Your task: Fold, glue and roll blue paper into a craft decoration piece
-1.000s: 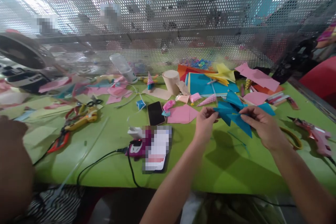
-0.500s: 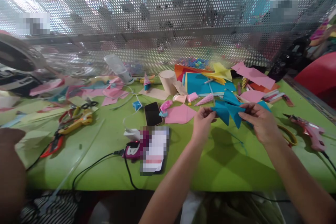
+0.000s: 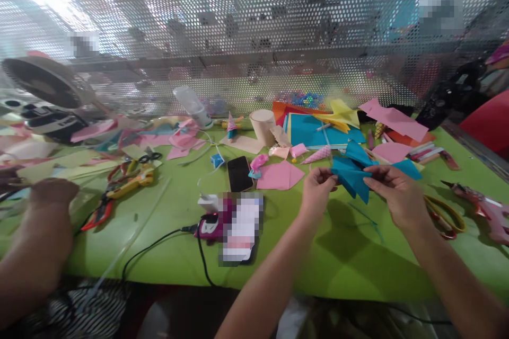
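Over the right half of the green worktop (image 3: 318, 273), inward of its front edge, the folded blue paper (image 3: 352, 172) is held up, its shadow falling on the surface below. The left hand (image 3: 318, 188) pinches its left side between thumb and fingers; the right hand (image 3: 393, 190) is closed the same way on its right side. A stretch of green surface runs from beneath the paper to the front edge, between the forearms, crossed only by a thin turquoise strand (image 3: 363, 214).

Behind the paper, room is tighter: blue sheets (image 3: 304, 130), a pink cone (image 3: 317, 154) and yellow paper (image 3: 342, 114) crowd toward the back edge and the perforated screen (image 3: 238, 69). Just beside the right hand lies a yellow looped handle (image 3: 447, 217), with the pink glue gun (image 3: 483, 209) farther toward the right edge. Left of the left hand are pink paper (image 3: 278, 175), a dark phone (image 3: 239, 174) and a lit phone (image 3: 243, 230). Another person's arm (image 3: 42, 241) reaches over the front edge, near the left corner.
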Motion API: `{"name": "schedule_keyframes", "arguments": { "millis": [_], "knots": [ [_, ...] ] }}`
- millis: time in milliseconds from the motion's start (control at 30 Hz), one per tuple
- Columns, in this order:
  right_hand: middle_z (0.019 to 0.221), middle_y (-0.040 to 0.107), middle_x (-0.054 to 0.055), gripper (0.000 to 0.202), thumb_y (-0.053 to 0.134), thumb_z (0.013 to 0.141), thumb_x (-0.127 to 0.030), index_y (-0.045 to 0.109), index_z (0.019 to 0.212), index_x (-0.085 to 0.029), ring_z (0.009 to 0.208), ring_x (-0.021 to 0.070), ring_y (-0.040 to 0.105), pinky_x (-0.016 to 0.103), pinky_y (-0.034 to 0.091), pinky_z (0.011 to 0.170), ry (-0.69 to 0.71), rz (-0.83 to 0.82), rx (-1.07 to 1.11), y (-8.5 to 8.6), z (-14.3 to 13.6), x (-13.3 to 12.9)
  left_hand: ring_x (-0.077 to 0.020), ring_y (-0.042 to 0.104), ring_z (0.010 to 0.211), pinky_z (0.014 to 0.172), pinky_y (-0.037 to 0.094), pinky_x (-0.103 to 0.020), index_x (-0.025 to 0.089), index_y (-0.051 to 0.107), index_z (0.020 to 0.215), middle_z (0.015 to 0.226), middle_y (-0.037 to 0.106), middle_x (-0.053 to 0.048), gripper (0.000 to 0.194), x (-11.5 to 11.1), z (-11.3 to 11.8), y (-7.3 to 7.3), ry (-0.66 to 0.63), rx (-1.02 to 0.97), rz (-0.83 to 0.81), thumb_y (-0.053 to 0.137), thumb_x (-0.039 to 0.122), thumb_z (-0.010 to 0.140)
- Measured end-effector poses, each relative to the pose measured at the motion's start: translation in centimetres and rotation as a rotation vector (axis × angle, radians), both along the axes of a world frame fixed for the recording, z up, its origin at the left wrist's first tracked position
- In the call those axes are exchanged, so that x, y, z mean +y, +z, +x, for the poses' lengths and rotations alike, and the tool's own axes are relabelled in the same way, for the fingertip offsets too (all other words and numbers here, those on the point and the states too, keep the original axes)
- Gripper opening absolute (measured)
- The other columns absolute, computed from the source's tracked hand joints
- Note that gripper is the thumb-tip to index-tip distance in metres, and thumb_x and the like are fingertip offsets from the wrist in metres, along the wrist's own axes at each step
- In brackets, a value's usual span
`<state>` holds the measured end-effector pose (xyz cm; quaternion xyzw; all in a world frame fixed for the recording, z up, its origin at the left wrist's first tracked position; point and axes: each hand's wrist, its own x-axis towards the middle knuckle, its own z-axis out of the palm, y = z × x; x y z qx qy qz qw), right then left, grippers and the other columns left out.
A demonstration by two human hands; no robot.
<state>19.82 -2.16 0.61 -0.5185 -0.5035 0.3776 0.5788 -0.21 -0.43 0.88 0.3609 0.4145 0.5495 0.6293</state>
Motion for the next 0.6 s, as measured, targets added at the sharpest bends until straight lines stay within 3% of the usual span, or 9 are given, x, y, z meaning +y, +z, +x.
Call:
{"name": "schedule_keyframes", "arguments": {
  "millis": [600],
  "knots": [
    [0.085,0.076,0.001,0.043,0.1,0.069,-0.054,0.081,0.097,-0.027,0.081,0.0204,0.071,0.033,0.058,0.075,-0.024,0.038,-0.029,-0.46,-0.7,0.2,-0.0149,0.074,0.074,0.072,0.058,-0.026,0.018,0.069,0.088,0.081,0.075,-0.003,0.015,-0.24,0.42,-0.12,-0.005,0.019,0.048,0.08,0.018,0.078]
  ]
}}
